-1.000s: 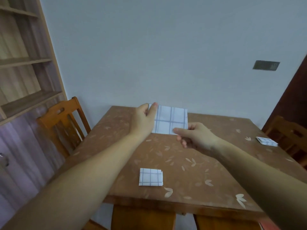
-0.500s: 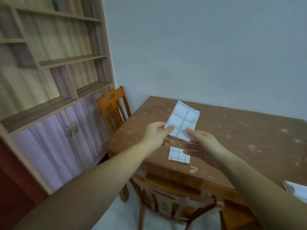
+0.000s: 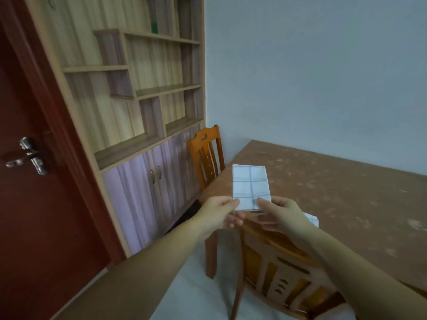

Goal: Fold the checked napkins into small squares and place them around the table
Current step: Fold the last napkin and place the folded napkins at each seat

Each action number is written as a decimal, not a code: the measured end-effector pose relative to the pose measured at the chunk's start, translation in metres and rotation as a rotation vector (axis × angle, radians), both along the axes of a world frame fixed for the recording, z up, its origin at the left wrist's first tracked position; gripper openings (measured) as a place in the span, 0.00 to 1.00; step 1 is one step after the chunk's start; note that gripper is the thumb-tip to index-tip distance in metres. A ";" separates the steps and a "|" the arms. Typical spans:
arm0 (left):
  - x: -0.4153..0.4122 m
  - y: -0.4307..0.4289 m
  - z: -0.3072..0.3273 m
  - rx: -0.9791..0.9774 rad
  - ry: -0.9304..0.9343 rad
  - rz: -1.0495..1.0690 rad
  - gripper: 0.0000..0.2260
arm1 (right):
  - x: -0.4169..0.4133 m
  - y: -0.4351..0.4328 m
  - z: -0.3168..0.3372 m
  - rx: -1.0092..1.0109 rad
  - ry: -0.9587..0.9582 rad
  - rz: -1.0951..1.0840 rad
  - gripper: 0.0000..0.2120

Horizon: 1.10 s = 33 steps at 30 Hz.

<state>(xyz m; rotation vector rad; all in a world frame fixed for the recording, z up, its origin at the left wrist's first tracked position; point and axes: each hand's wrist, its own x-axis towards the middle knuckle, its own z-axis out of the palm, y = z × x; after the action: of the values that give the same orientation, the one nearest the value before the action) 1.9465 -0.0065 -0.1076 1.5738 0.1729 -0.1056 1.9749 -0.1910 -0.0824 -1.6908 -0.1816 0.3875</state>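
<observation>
At centre frame, just below the middle: one checked napkin (image 3: 250, 185), white cloth ruled with thin bluish-grey lines crossing into a grid. It was folded to a flat, upright rectangle, taller than wide, with a straight top edge and square upper corners. It was held up in front of the left edge of the table (image 3: 335, 192), with its lower edge hidden behind the thumbs.

Left hand (image 3: 219, 214), centre frame: grasping the napkin's lower left corner, thumb on the near face, the other fingers curled underneath.

Right hand (image 3: 283, 214), just right of it: grasping the lower right corner in the same manner, thumb tip laid on the cloth. The two thumbs were near each other, not touching.

At the right of the right wrist: a second napkin (image 3: 312, 219), lying on the table near its front edge, mostly covered by the hand; only a pale, blurred corner showed.

Right half of frame: the table itself, brown top with a faint pale speckled pattern.

Lower centre: a wooden chair (image 3: 277, 269), its slatted back against the table's near edge. Centre, further back: another wooden chair (image 3: 205, 158) at the table's left side.

Upper left: a wooden shelving unit (image 3: 138, 88) over lilac cabinet doors (image 3: 143, 181). Far left: a red-brown door (image 3: 34, 215) with a metal handle (image 3: 27, 155). Upper right: a plain grey-blue wall (image 3: 312, 77).
</observation>
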 end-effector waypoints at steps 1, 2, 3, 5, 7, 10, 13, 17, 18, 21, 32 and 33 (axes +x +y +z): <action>-0.005 0.022 -0.004 -0.020 0.002 0.007 0.08 | -0.001 0.023 -0.002 0.024 0.033 0.022 0.10; -0.010 0.045 -0.008 -0.041 0.015 0.015 0.09 | -0.002 0.047 -0.005 0.057 0.072 0.024 0.10; -0.015 0.068 -0.011 -0.063 0.035 0.022 0.09 | -0.004 0.071 -0.008 0.085 0.098 0.020 0.09; -0.024 0.114 -0.016 -0.114 0.067 0.040 0.09 | -0.007 0.121 -0.013 0.095 0.115 0.016 0.08; -0.030 0.152 -0.015 -0.174 0.079 0.102 0.09 | -0.009 0.163 -0.016 0.076 0.102 0.049 0.08; -0.019 0.197 -0.017 -0.205 0.039 0.241 0.07 | -0.006 0.205 -0.016 0.015 0.026 0.140 0.07; 0.007 0.231 -0.020 -0.162 0.007 0.311 0.09 | 0.010 0.231 -0.017 -0.030 0.009 0.176 0.07; 0.045 0.257 -0.028 -0.133 0.014 0.352 0.04 | 0.046 0.250 -0.033 -0.078 0.077 0.161 0.07; 0.057 0.262 -0.031 -0.123 0.020 0.348 0.04 | 0.058 0.255 -0.037 -0.066 0.086 0.142 0.06; 0.101 0.277 -0.040 -0.081 0.072 0.300 0.07 | 0.107 0.270 -0.053 -0.014 0.065 0.052 0.05; 0.292 0.303 -0.092 0.121 0.305 -0.071 0.07 | 0.289 0.288 -0.113 0.002 0.188 -0.167 0.10; 0.308 0.302 -0.097 0.117 0.307 -0.099 0.08 | 0.302 0.286 -0.116 -0.010 0.195 -0.190 0.10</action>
<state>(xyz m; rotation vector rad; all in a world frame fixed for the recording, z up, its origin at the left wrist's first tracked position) 2.2548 0.2956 -0.2047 1.6771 0.3459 -0.4223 2.2772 0.0953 -0.1988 -1.6526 0.1242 0.4085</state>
